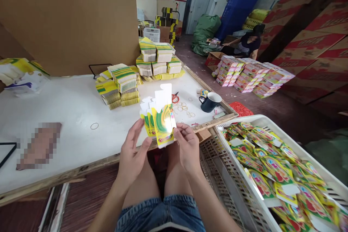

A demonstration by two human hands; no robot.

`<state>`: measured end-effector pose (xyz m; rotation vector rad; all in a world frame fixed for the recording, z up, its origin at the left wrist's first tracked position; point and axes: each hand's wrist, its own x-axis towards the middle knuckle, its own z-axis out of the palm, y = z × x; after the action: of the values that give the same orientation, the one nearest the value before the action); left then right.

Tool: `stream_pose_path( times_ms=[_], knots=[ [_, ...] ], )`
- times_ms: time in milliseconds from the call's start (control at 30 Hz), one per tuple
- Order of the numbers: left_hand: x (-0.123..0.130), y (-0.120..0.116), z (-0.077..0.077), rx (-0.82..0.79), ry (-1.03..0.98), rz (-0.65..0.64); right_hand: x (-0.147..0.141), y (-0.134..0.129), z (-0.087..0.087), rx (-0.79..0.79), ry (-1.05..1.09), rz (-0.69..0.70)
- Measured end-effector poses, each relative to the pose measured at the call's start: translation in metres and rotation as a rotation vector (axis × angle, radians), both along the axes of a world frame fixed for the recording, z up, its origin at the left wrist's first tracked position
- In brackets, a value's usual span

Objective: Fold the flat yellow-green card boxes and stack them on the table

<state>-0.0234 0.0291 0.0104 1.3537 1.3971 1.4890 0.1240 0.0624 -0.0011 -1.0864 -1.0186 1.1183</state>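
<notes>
Several flat yellow-green cartons [164, 121] with white flaps are fanned out between my hands, over the table's front edge. My left hand [135, 149] has its fingers round the left side of the fan, thumb near the lower edge. With thumb and fingers, my right hand [187, 144] pinches the right edge of the front carton. Beyond them on the white table [78, 116] stand bundled stacks of like cartons [123, 79], with more stacks [159, 59] behind.
Red scissors [175, 98], rubber bands [182, 107] and a dark mug [210, 102] lie to the table's right. A white crate [261, 117] full of colourful packets [277, 168] stands at my right. Farther back, a person [246, 45] sits behind stacked pink boxes [244, 74].
</notes>
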Motion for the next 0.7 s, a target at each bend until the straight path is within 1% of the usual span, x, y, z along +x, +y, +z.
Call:
stream_pose_path(
  times_ms=[33, 67, 133, 200, 300, 367, 533, 600, 700],
  knots=[
    [0.001, -0.005, 0.005, -0.02, -0.182, -0.089, 0.002, -0.01, 0.002, -0.039, 0.091, 0.039],
    [0.003, -0.009, 0.008, -0.052, -0.324, -0.186, 0.003, -0.019, 0.003, -0.085, 0.188, 0.083],
    [0.008, -0.015, 0.011, -0.141, -0.504, -0.355, 0.003, -0.037, 0.002, -0.171, 0.35, 0.154],
    [0.012, -0.02, 0.008, -0.22, -0.606, -0.461, 0.004, -0.05, -0.001, -0.208, 0.401, 0.185],
    [0.019, -0.025, 0.0, -0.275, -0.665, -0.54, 0.008, -0.061, -0.004, -0.207, 0.353, 0.184],
    [0.023, -0.027, -0.004, -0.283, -0.662, -0.524, 0.012, -0.065, -0.003, -0.194, 0.276, 0.186],
    [0.032, -0.028, -0.006, -0.289, -0.627, -0.3, 0.016, -0.071, -0.001, -0.169, 0.07, 0.214],
    [0.034, -0.029, -0.005, -0.287, -0.591, -0.249, 0.016, -0.072, -0.003, -0.147, -0.035, 0.189],
    [0.033, -0.032, -0.005, -0.259, -0.502, -0.111, 0.019, -0.072, -0.004, -0.098, -0.211, 0.145]
  ],
)
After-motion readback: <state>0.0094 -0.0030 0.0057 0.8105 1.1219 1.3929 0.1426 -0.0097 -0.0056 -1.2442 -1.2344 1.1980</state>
